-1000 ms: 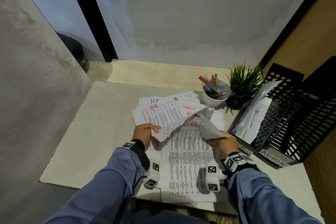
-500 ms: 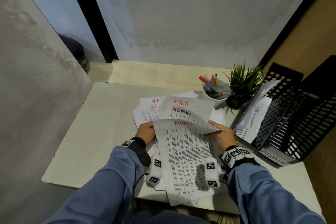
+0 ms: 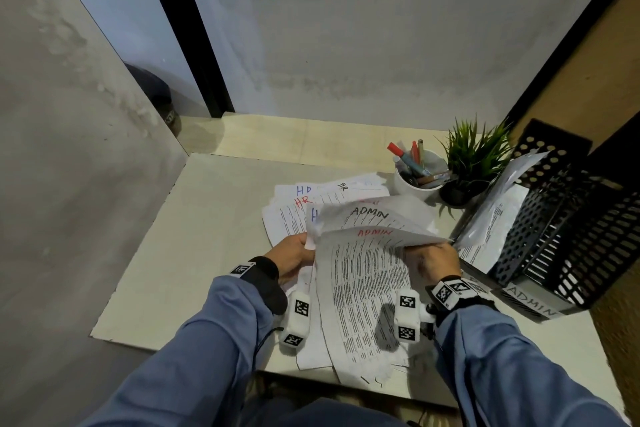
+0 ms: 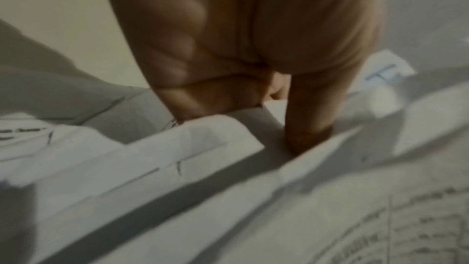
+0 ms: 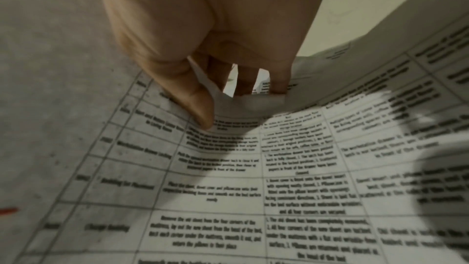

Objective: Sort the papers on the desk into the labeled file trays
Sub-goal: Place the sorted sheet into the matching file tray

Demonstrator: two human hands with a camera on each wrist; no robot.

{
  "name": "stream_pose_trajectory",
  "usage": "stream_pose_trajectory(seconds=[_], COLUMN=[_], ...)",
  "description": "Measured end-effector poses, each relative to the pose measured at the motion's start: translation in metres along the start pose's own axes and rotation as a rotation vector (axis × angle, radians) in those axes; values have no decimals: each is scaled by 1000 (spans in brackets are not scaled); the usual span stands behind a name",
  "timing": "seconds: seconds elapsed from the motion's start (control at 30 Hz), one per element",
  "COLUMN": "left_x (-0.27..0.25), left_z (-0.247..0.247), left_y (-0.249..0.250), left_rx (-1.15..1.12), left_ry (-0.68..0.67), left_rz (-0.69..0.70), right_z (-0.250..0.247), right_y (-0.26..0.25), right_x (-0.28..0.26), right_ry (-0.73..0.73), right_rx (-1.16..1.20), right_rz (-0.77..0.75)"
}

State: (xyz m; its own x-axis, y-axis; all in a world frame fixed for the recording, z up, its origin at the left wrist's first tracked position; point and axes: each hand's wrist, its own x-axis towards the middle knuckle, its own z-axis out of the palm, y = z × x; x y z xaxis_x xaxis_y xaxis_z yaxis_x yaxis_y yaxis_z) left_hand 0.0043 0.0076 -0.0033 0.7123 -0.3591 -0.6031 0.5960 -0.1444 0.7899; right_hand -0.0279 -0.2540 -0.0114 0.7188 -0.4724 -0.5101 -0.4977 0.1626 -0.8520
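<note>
Grey walls (image 3: 381, 28) — pale desk (image 3: 194, 246)

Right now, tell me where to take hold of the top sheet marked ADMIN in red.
Grip the red ADMIN sheet at its far right corner, coming from the right, tray side. That edge is already lifted and curled off the pile, where the right hand pinches it; the near end lies flat on the pile. The left hand grips the papers at the left edge.

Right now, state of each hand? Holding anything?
Left hand: grips the left edge of the lifted papers.
Right hand: pinches the red-marked ADMIN sheet at its right edge, thumb on top.
</note>
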Motion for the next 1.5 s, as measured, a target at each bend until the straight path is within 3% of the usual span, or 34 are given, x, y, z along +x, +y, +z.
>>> stream_pose_trajectory(seconds=[0.1, 0.17, 0.3, 0.5, 0.6, 0.67, 0.77, 0.83, 0.9, 1.0, 1.07, 1.13, 1.23, 1.4, 1.5], left_x=[-2, 0, 8, 7, 7, 1, -12, -19, -27, -37, -41, -47, -42, -21, -20], left_z=[2, 2, -7, -11, -11, -6, 9, 18, 29, 49, 55, 62, 64, 67, 74], left_y=[3, 3, 7, 17, 15, 16, 19, 23, 35, 59, 71, 74, 55, 34, 55], left_rx=[29, -67, -7, 49, 171, 255, 457, 536, 355, -3, 47, 85, 145, 230, 411], left_ry=[218, 338, 557, 572, 667, 614, 167, 26, 93, 281, 376, 386, 392, 358, 409], left_rz=[127, 191, 212, 213, 226, 285, 206, 141, 185, 380, 562, 657, 607, 419, 475], right_z=[-2, -3, -9, -13, -11, -10, -9, -8, -7, -7, -9, -11, -6, 2, -2], right_y=[1, 4, 2, 21, 19, 13, -3, -20, -36, -62, -78, -89, -77, -40, -60], right_x=[0, 0, -13, -12, -13, -15, -18, -25, -30, -43, -59, -75, -90, -93, -87], right_ry=[42, 31, -38, -126, -76, -29, -50, -88, -119, -81, -84, -68, -12, -12, 31], right_rx=[87, 123, 76, 106, 65, 48, 71, 46, 82, 41, 114, 164, 140, 112, 115], right_rz=[4, 7, 52, 12, 52, 76, 62, 7, -45, -237, -402, -525, -516, -275, -369])
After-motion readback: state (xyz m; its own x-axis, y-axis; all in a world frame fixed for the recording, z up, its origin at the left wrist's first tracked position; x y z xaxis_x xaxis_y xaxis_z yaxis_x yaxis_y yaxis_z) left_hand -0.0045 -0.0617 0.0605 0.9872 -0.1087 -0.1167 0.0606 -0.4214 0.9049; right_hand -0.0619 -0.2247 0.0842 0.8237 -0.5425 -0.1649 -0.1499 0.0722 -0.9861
